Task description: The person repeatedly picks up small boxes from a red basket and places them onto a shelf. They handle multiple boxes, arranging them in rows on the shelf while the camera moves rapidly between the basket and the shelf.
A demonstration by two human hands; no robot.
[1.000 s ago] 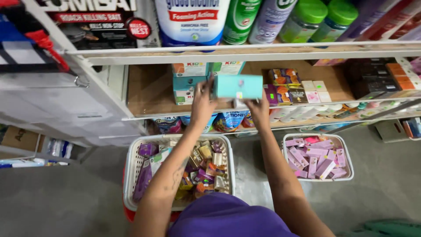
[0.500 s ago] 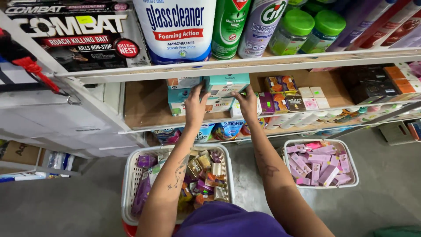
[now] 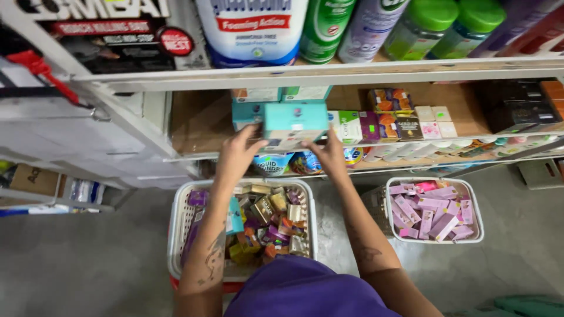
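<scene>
Your left hand [image 3: 235, 155] has its fingers wrapped onto the left end of the one teal rectangular cardboard box [image 3: 295, 120], held at the front edge of the wooden shelf [image 3: 200, 126]. Your right hand [image 3: 329, 155] presses its fingers under the box's right end. Below stand two white plastic baskets [image 3: 176, 235], [image 3: 477, 214] of small boxes.

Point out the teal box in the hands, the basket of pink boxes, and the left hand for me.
teal box [image 3: 295, 120], head view, middle of its front face.
basket of pink boxes [image 3: 477, 208], head view, right rim.
left hand [image 3: 238, 154], head view, back of the hand.
</scene>
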